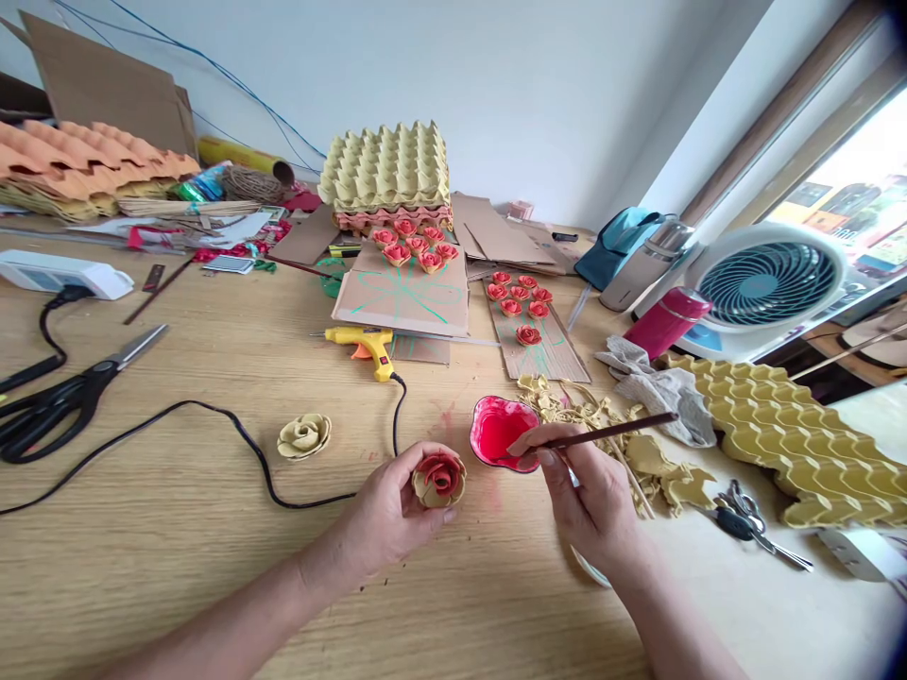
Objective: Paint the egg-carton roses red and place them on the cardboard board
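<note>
A rose shaped from egg-carton pulp (pixel 439 478) rests between the fingers of my left hand (pixel 393 515); its centre is red and the outer petals are still bare tan. In my right hand (pixel 591 486) is a thin dark paintbrush (pixel 616 430), its handle pointing right and its tip hidden near the paint bowl. That scalloped bowl (pixel 502 430) of red paint stands just between the two hands. An unpainted tan rose (pixel 304 436) lies on the table to the left.
A yellow glue gun (pixel 361 345) lies ahead, its cord looping left. Black scissors (pixel 77 392) are at far left. Red roses (pixel 528 335) sit on cardboard beyond the bowl. Carton scraps (pixel 652 463), keys (pixel 755 519), egg trays (pixel 800 434) and a fan (pixel 761 283) occupy the right.
</note>
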